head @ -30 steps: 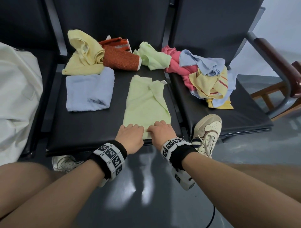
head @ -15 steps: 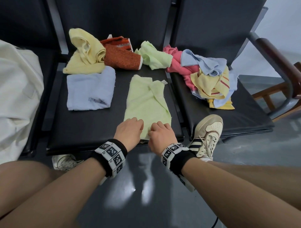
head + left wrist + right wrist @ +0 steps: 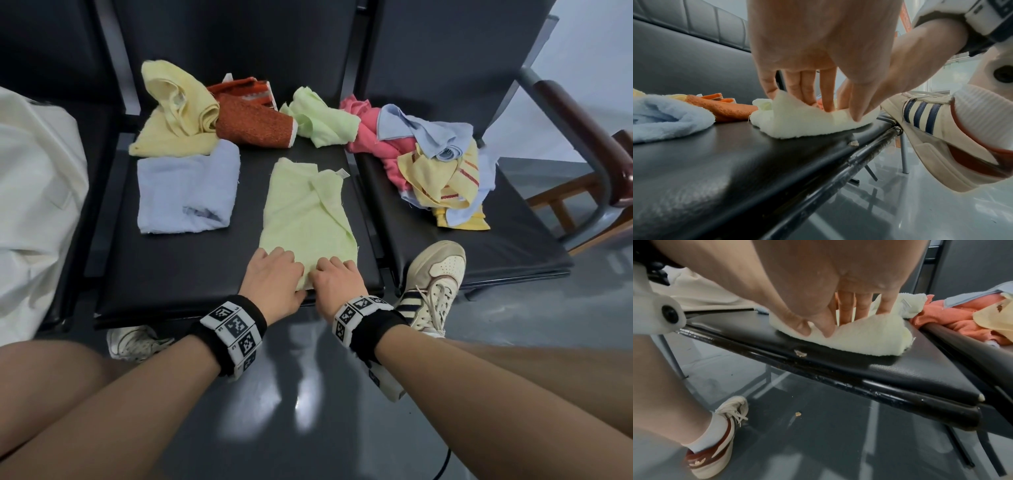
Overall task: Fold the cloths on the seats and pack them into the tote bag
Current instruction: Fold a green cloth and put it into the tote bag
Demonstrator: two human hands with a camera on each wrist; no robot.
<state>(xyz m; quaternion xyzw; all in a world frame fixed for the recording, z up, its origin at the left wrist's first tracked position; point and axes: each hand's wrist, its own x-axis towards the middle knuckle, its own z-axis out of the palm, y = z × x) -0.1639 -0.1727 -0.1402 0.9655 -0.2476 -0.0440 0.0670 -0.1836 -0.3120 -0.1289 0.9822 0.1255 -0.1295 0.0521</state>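
Observation:
A light green cloth [image 3: 305, 219] lies folded into a long strip on the middle black seat [image 3: 171, 274]. My left hand [image 3: 275, 274] and right hand [image 3: 334, 279] sit side by side at its near end. The left wrist view has my left hand [image 3: 813, 104] pinching the raised near edge of the cloth [image 3: 797, 120], thumb in front and fingers behind. My right hand [image 3: 830, 327] pinches the same edge of the cloth [image 3: 869, 339]. The cream tote bag [image 3: 34, 205] slumps on the left seat.
A folded light blue cloth [image 3: 186, 192] lies left of the green one. Yellow [image 3: 174, 109], orange [image 3: 253, 123] and crumpled green [image 3: 322, 120] cloths sit at the seat back. A mixed pile [image 3: 435, 164] covers the right seat. My shoe [image 3: 435, 281] rests against its front edge.
My hands have drawn closer together at the cloth's near end. They went from resting on it to pinching its edge, which now stands slightly raised.

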